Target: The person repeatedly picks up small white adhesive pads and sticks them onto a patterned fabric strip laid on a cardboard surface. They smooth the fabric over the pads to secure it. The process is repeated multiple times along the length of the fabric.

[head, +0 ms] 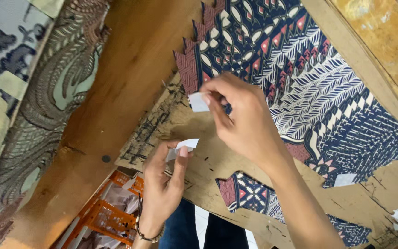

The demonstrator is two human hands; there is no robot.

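Two hands pinch small white paper bits over cut batik cloth on a cardboard sheet.

The big blue patterned cloth [300, 78] with zigzag edges lies at two o'clock on rough brown cardboard [217, 157]. The right hand [240, 115] pinches a stiff white slip [198, 102] at the cloth's edge; best keep it flat. The left hand [162, 184], at seven o'clock, pinches another paper bit [186, 145].

My arms are bare — no sleeves; a dark beaded bracelet [144, 233] circles my left wrist, dark blue trousers [180, 228] below.
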